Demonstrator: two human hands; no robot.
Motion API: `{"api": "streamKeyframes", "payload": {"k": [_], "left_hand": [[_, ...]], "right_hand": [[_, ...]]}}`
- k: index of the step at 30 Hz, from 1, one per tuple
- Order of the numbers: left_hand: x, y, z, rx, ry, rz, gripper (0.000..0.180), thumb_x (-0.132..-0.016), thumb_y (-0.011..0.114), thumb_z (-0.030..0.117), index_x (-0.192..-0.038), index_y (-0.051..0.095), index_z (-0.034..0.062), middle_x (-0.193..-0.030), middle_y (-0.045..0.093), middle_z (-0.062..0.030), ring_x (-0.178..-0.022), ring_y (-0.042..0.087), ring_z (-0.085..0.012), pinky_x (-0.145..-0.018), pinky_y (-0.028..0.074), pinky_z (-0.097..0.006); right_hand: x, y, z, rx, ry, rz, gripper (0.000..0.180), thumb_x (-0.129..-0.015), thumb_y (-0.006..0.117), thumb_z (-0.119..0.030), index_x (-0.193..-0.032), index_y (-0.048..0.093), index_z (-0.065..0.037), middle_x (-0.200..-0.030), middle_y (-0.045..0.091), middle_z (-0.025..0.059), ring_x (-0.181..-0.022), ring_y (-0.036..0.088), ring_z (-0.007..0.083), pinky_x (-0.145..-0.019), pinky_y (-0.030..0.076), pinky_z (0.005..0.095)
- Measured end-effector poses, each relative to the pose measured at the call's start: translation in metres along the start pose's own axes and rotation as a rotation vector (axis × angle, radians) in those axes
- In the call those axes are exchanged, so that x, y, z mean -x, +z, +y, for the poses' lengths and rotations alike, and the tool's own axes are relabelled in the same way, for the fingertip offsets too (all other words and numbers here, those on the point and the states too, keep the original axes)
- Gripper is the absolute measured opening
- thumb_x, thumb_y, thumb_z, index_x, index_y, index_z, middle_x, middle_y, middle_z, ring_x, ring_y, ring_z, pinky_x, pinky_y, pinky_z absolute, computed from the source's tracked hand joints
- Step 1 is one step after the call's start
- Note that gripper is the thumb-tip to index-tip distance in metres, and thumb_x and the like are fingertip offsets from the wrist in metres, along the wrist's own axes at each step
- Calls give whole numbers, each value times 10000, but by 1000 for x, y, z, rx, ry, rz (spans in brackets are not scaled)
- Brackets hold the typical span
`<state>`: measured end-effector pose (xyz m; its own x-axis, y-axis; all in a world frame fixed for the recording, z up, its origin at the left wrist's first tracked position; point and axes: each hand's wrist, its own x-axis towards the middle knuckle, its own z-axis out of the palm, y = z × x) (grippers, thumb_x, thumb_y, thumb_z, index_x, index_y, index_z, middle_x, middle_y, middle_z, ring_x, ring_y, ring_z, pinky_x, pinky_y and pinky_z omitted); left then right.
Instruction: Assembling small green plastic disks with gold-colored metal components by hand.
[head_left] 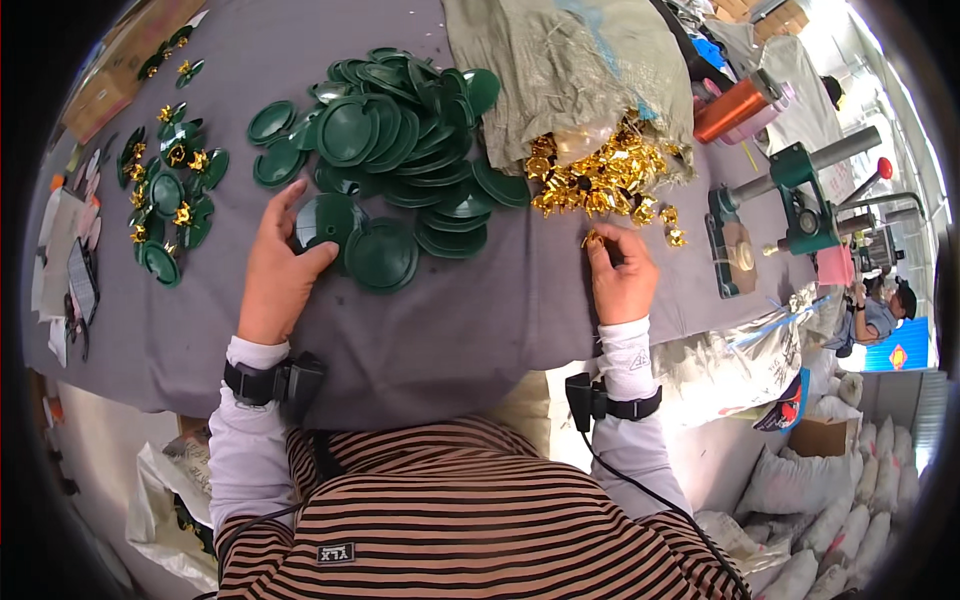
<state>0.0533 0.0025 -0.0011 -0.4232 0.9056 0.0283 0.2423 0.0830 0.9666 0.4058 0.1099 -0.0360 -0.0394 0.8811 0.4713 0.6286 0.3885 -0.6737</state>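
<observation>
disc (326, 220), green, round, held at left rim by my left hand (278, 270), nearer one. gold piece (590, 239) pinched by my right hand (626, 277), well right of disc, on near side of gold heap (590, 185).

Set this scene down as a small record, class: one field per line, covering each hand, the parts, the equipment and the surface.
Left hand: at a green disc, thumb over its edge
Right hand: pinching a small gold piece
Centre: overlapping pile of green discs
Beyond right hand: gold heap at the mouth of a sack
Far left: discs bearing gold pieces
Right side: green lever tool, orange bottle
Surface: grey cloth
</observation>
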Motion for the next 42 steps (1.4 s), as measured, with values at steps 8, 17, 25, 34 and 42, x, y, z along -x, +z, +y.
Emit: {"api": "streamKeyframes", "payload": {"k": [8, 17, 25, 34, 42], "left_hand": [[24, 12, 34, 316, 81, 83, 346, -831, 671, -47, -1165, 586, -18, -1007, 677, -44, -895, 621, -90, -804, 483, -223], [56, 55, 47, 305, 121, -189, 190, -832, 684, -12, -1018, 649, 2, -890, 688, -11, -834, 591, -38, -727, 479, -213], [58, 51, 56, -117, 491, -194, 255, -789, 700, -12, -1036, 665, 42, -939, 696, -87, -835, 668, -213, -716, 516, -288], [55, 40, 45, -227, 626, -112, 252, -784, 712, 16, -1030, 665, 53, -932, 691, -93, -833, 667, -256, -708, 520, -319], [-57, -114, 18, -422, 297, 537, 325, -873, 674, 170, -1109, 627, -50, -944, 706, -137, -822, 645, -133, -732, 503, -274]], "right_hand": [[19, 1, -87, -573, 197, -204, 258, -772, 690, 82, -1007, 691, -25, -971, 648, 36, -789, 601, 90, -708, 494, 204], [25, 22, -137, -580, -239, -314, 252, -738, 732, 63, -962, 712, -50, -943, 678, 87, -825, 675, 186, -651, 545, 261], [29, 12, -128, -548, -139, -380, 212, -744, 716, 89, -926, 714, -20, -917, 663, 99, -767, 655, 165, -685, 535, 248], [44, 43, -141, -1422, 752, -502, 280, -796, 674, 104, -1064, 659, 27, -940, 664, 114, -826, 673, 183, -740, 548, 266], [31, 19, -87, -678, 214, -291, 239, -826, 643, 88, -1051, 662, 9, -1007, 659, 92, -906, 652, 150, -800, 528, 246]]}}
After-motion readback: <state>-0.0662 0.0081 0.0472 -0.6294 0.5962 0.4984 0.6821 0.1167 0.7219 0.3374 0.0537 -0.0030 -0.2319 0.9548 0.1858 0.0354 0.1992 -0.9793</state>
